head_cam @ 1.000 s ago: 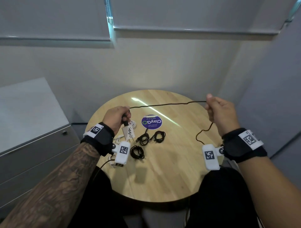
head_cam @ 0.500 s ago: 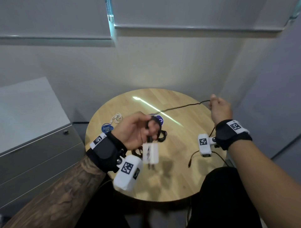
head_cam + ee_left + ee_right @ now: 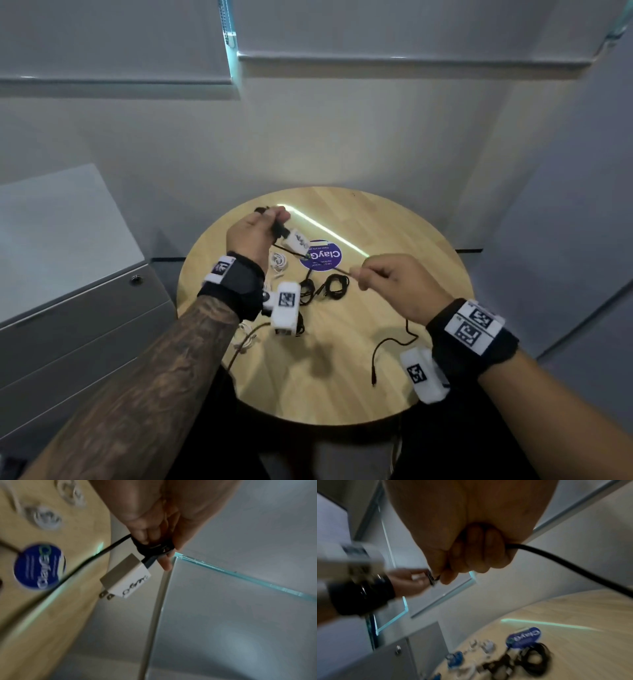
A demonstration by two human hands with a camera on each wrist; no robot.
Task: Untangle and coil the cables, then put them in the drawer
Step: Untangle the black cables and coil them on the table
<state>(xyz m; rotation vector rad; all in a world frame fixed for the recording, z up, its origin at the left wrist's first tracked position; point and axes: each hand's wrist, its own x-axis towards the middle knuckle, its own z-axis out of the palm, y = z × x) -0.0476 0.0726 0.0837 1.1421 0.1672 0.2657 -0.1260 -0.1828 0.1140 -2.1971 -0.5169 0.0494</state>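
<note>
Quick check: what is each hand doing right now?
Left hand: closed on black cable wound at the white charger plug.
Right hand: closed, pinching the same cable.

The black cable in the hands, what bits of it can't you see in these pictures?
- Head view: the stretch inside the left hand is hidden by curled fingers.
- Head view: the black cable passes behind the right hand.
- Left wrist view: the loops beside the white charger are part hidden by fingers.
- Right wrist view: the coiled cables on the table are blurred.
</note>
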